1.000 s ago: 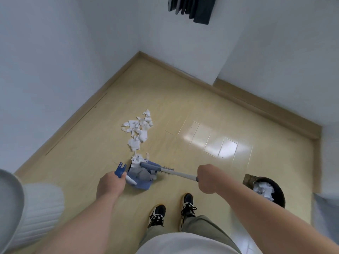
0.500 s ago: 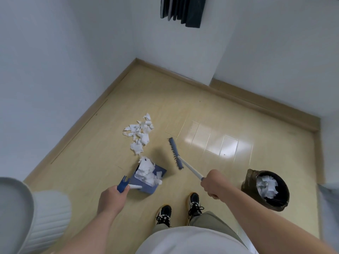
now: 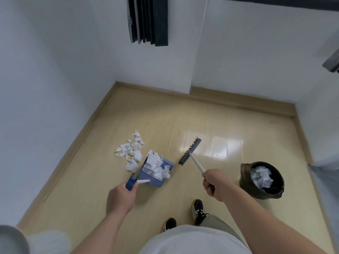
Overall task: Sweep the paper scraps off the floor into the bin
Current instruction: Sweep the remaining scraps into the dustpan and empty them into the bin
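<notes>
The left hand grips a blue dustpan heaped with paper scraps, more lying just beyond it. The right hand clutches the broom, with the bin just to its right.

One head-worn camera looks steeply down at the floor.

dustpan floor buried under scraps
</notes>
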